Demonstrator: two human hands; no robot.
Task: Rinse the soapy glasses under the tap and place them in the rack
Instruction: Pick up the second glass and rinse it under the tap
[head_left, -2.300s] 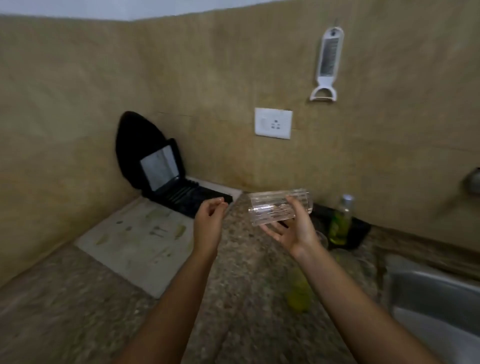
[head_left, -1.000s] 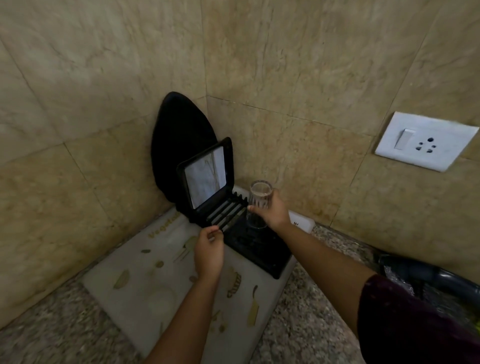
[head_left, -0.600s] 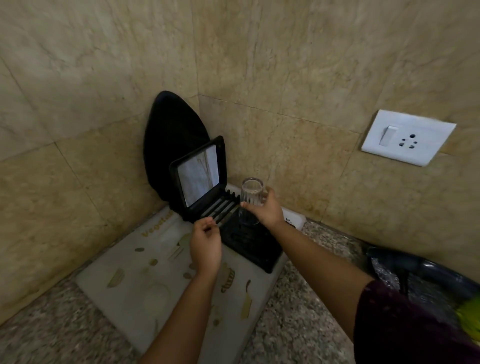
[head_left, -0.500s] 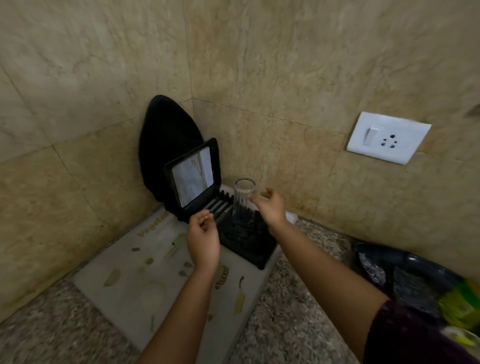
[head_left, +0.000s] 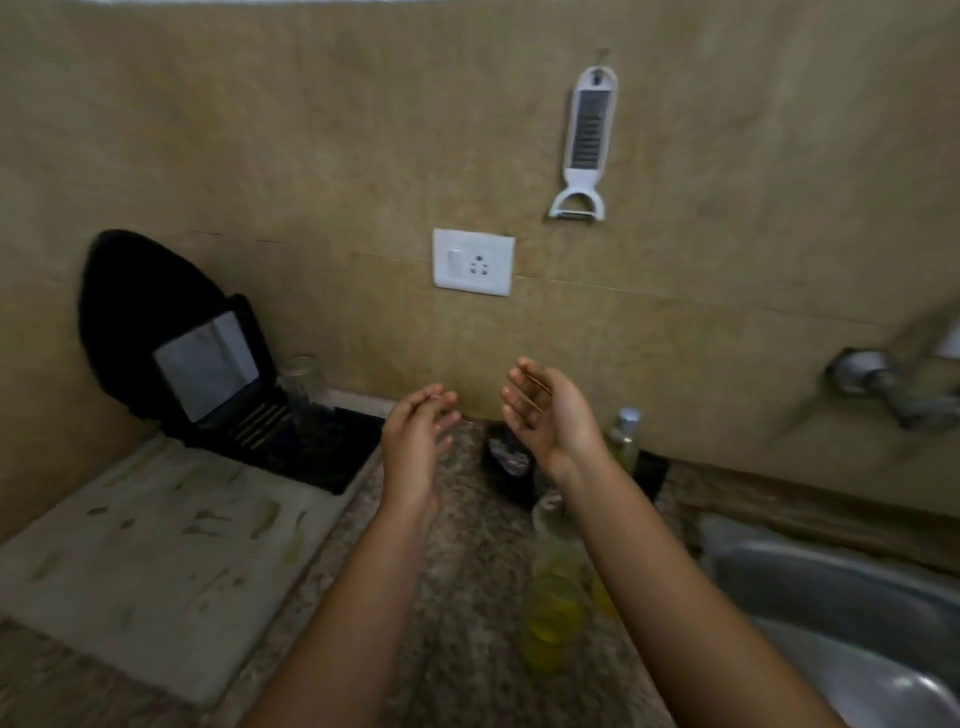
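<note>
A clear glass (head_left: 305, 382) stands upright on the black rack (head_left: 306, 452) in the left corner, with nothing touching it. My left hand (head_left: 418, 441) and my right hand (head_left: 548, 415) hover empty over the granite counter, well right of the rack, fingers relaxed. Another glass with yellow-green liquid (head_left: 550, 608) stands on the counter under my right forearm. The metal tap (head_left: 883, 384) juts from the wall at the right, above the steel sink (head_left: 841, 613). The frame is blurred.
A pale cutting board (head_left: 156, 561) lies under the rack at the left. A black dish (head_left: 511, 467) and a small bottle (head_left: 623, 436) sit by the wall. A white socket (head_left: 472, 262) and a peeler (head_left: 584, 145) hang on the tiled wall.
My right hand let go of the glass, which now stands on the rack. Both hands have drawn back to the right, and my view has swung right toward the sink.
</note>
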